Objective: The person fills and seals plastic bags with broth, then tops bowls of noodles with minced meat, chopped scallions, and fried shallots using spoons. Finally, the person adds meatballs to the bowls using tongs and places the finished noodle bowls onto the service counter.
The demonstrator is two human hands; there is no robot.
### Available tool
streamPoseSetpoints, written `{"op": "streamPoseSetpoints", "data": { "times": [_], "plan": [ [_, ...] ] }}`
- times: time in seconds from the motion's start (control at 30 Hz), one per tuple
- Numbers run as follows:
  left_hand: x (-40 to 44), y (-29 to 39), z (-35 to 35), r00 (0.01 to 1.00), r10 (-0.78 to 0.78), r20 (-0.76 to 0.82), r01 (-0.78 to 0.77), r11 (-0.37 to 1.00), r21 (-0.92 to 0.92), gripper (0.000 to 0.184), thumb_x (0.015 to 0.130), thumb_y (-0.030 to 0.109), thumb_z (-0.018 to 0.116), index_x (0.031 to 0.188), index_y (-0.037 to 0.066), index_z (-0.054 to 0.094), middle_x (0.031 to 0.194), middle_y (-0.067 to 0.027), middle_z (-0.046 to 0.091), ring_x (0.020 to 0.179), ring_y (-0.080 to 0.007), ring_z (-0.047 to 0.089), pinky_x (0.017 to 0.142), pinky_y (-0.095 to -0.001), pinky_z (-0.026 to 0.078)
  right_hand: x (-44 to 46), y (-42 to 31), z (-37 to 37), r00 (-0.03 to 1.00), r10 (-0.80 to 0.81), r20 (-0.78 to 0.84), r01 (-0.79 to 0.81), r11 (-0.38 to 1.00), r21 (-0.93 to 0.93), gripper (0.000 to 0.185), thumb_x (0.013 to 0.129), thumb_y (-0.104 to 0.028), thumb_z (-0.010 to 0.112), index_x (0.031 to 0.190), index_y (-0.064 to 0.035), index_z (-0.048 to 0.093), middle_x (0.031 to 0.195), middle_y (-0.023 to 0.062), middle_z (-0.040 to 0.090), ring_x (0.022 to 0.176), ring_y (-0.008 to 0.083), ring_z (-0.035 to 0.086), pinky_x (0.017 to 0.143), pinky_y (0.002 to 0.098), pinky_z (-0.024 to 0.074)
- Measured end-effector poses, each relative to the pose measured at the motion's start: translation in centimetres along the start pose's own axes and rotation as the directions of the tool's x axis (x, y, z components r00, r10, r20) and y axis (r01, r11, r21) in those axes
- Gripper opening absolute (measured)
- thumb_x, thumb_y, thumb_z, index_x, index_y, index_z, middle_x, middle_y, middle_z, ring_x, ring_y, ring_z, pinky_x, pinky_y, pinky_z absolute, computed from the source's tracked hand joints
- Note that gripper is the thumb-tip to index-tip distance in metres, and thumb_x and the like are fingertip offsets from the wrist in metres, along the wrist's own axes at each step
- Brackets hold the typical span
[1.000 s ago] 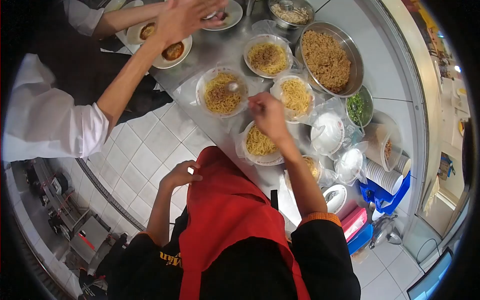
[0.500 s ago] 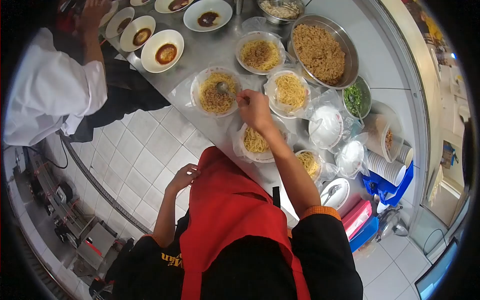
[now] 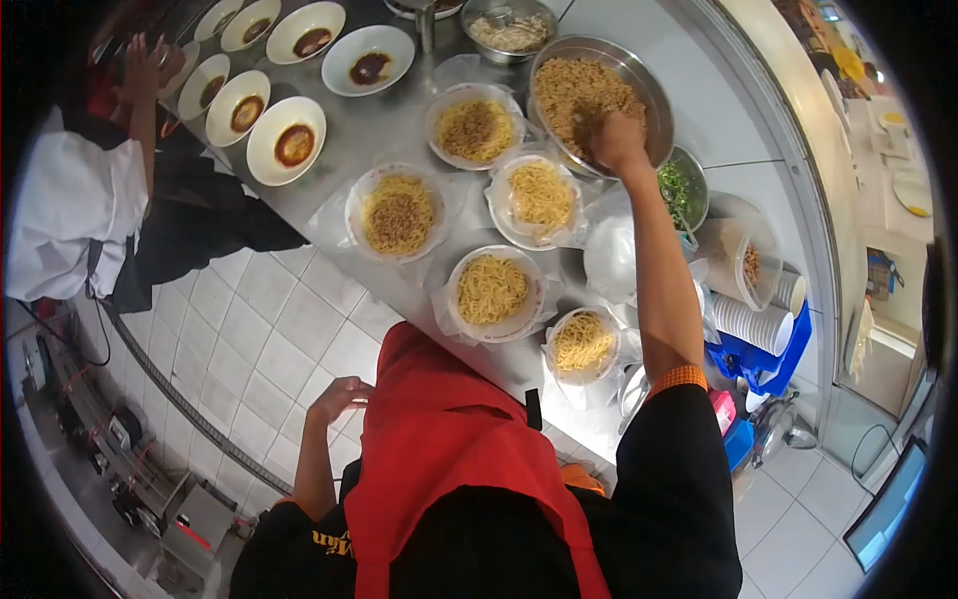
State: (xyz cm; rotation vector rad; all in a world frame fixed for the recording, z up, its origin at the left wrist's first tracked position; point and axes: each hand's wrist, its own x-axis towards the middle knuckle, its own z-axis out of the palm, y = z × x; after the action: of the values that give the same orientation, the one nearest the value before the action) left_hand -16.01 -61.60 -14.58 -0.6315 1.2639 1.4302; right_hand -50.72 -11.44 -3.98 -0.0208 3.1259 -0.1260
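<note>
My right hand (image 3: pixel 617 142) is closed over the large metal bowl of brown minced topping (image 3: pixel 589 90); the spoon seen earlier is hidden now. My left hand (image 3: pixel 340 397) hangs beside the red apron (image 3: pixel 449 449), fingers apart and holding nothing. Two plastic-lined bowls hold noodles with brown topping: one at centre left (image 3: pixel 398 216) and one above it (image 3: pixel 475 130). Plain noodles lie in three more bowls, one below the metal bowl (image 3: pixel 540 196), one at the middle (image 3: pixel 492 291) and a smaller one (image 3: pixel 582 344) near the front edge.
Several white bowls with dark sauce (image 3: pixel 293 145) stand at the upper left, near a co-worker in a white sleeve (image 3: pixel 80 220). Chopped greens (image 3: pixel 675 195), a clear tub (image 3: pixel 738 260), stacked cups (image 3: pixel 753 324) and a blue basket (image 3: pixel 773 369) are on the right.
My right hand has moved from the topped noodle bowl at centre left up and right to the large metal bowl. The co-worker's arm has drawn back to the left since the first frame.
</note>
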Motion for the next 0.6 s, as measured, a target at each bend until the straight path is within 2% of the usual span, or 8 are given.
{"op": "streamPoseSetpoints", "data": {
  "times": [0.07,0.1,0.17,0.2,0.27,0.3,0.43,0.6],
  "plan": [
    [0.2,-0.2,0.7,0.999,-0.009,-0.053,0.012,0.999,0.051,0.024,0.082,0.009,0.059,0.069,0.010,0.039,0.104,-0.0140,0.063,0.100,-0.0237,0.059,0.087,-0.0390,0.048,0.1,0.4,-0.2,0.994,0.076,0.078,-0.094,0.959,0.268,0.019,0.070,-0.011,0.060,0.080,0.0028,0.067,0.076,0.0234,0.065,0.071,0.0373,0.064,0.071,0.0411,0.0503],
    [0.2,-0.4,0.9,0.996,-0.010,-0.087,0.012,1.000,0.029,0.023,0.082,0.010,0.059,0.070,0.010,0.040,0.104,-0.0139,0.063,0.099,-0.0234,0.059,0.087,-0.0392,0.048,0.3,1.2,-0.1,0.993,0.084,0.079,-0.102,0.959,0.264,0.019,0.070,-0.011,0.060,0.080,0.0028,0.067,0.076,0.0234,0.065,0.071,0.0373,0.064,0.071,0.0411,0.0503],
    [0.3,-1.4,1.0,0.993,-0.019,-0.114,0.012,0.998,-0.065,0.019,0.083,0.013,0.058,0.073,0.010,0.042,0.107,-0.0135,0.062,0.099,-0.0220,0.058,0.088,-0.0397,0.046,0.7,3.4,0.3,0.938,0.177,0.299,-0.320,0.776,0.544,0.015,0.073,-0.012,0.061,0.070,0.0020,0.065,0.065,0.0114,0.063,0.058,0.0188,0.059,0.054,0.0297,0.0469],
    [0.5,-1.6,1.1,0.994,-0.020,-0.110,0.013,0.998,-0.061,0.019,0.083,0.013,0.058,0.073,0.010,0.042,0.107,-0.0135,0.062,0.099,-0.0220,0.058,0.088,-0.0397,0.046,0.5,3.9,-0.3,0.937,0.182,0.298,-0.323,0.776,0.542,0.015,0.073,-0.012,0.061,0.070,0.0020,0.065,0.065,0.0114,0.063,0.058,0.0188,0.059,0.054,0.0297,0.0469],
    [0.7,-2.0,1.3,0.987,-0.040,-0.156,0.026,0.996,-0.089,0.019,0.084,0.015,0.058,0.075,0.010,0.043,0.109,-0.0138,0.062,0.100,-0.0212,0.056,0.088,-0.0396,0.045,-0.4,4.0,-2.4,0.861,0.207,0.464,-0.504,0.455,0.734,0.010,0.076,-0.004,0.055,0.075,0.0027,0.063,0.065,0.0057,0.059,0.052,0.0089,0.049,0.046,0.0214,0.0382],
    [0.8,-2.0,1.3,0.986,-0.048,-0.158,0.036,0.996,-0.079,0.020,0.085,0.017,0.059,0.075,0.010,0.043,0.110,-0.0138,0.062,0.101,-0.0200,0.054,0.087,-0.0392,0.044,-1.0,3.8,-3.0,0.859,0.235,0.456,-0.512,0.333,0.792,0.011,0.081,0.002,0.052,0.087,0.0042,0.061,0.069,0.0058,0.058,0.051,0.0072,0.045,0.042,0.0185,0.0329],
    [2.4,-2.0,0.3,0.986,-0.047,-0.158,0.045,0.999,-0.018,0.019,0.086,0.021,0.060,0.080,0.008,0.048,0.106,-0.0123,0.062,0.098,-0.0197,0.056,0.085,-0.0386,0.045,-2.2,4.6,-3.5,0.848,0.214,0.484,-0.508,0.070,0.859,0.010,0.084,0.000,0.054,0.091,0.0049,0.059,0.072,0.0077,0.059,0.053,0.0087,0.045,0.042,0.0215,0.0326],
    [2.3,0.8,0.9,0.980,-0.010,-0.199,0.025,0.997,0.073,0.023,0.086,0.026,0.061,0.093,0.005,0.054,0.096,-0.0092,0.061,0.092,-0.0196,0.059,0.082,-0.0370,0.048,-5.4,4.3,-4.8,0.896,0.152,0.417,-0.420,-0.015,0.907,0.009,0.085,-0.002,0.057,0.090,0.0042,0.060,0.072,0.0068,0.059,0.051,0.0085,0.044,0.043,0.0210,0.0312]
  ]
}}
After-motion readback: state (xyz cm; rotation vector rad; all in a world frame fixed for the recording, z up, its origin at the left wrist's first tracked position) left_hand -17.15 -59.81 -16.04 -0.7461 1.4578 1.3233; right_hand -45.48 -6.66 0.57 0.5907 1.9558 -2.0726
